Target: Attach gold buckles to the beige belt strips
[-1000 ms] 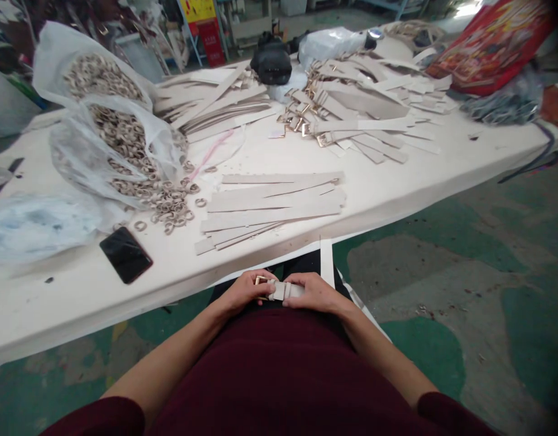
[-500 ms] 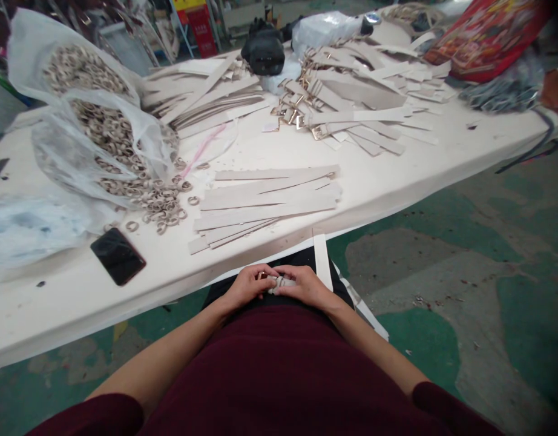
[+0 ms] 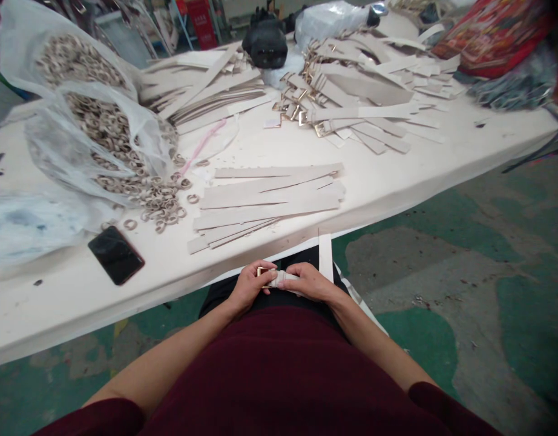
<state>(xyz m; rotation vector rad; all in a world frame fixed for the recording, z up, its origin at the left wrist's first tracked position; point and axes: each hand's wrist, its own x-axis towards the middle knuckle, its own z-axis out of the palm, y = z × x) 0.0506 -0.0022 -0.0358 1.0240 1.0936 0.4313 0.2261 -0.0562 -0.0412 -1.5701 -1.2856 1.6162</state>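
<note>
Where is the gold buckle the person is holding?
Low in the middle of the head view, over the lap: the left hand holds the buckle, and the right hand grips the pale strap just right of it.

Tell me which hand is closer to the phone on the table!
Left. The left hand holds the buckle end of the strap, off to the phone's right. The right hand, also on the strap, is farther right.

Belt (image 3: 280,277) between hands (image 3: 307,282), straps (image 3: 270,198) beyond on table (image 3: 388,181).
</note>
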